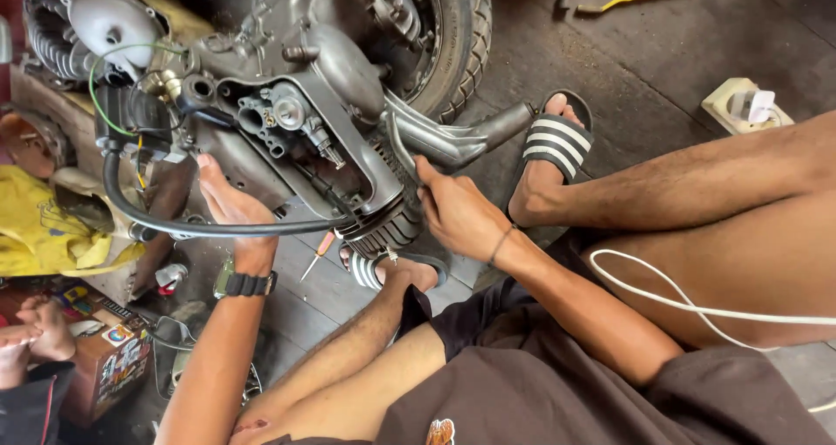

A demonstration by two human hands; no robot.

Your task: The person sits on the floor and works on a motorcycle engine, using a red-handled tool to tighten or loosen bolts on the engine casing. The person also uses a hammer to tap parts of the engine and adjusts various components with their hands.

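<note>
Seen from the head camera, the person is sitting on the floor with both hands on a scooter engine (305,123) resting low between their knees, beside the rear tyre (453,36). The left hand (228,203) is lying flat and open against the engine's underside, fingers spread along the casing just above a thick black hose (174,225), bracing rather than clasping anything. The right hand (455,214) is pressing at the finned cylinder (383,223), its fingers curled around the edge where the grey exhaust pipe (461,140) is joining; whether it is pinching a small part there, I cannot tell. The engine looks heavy, rigid and oily, likely slippery on the smooth casing, so the firmer holds would be the cylinder fins and the pipe's bend. A red-handled screwdriver (320,249) is lying on the floor just below the cylinder, and a yellow cloth (43,227) is sitting off to the left.
</note>
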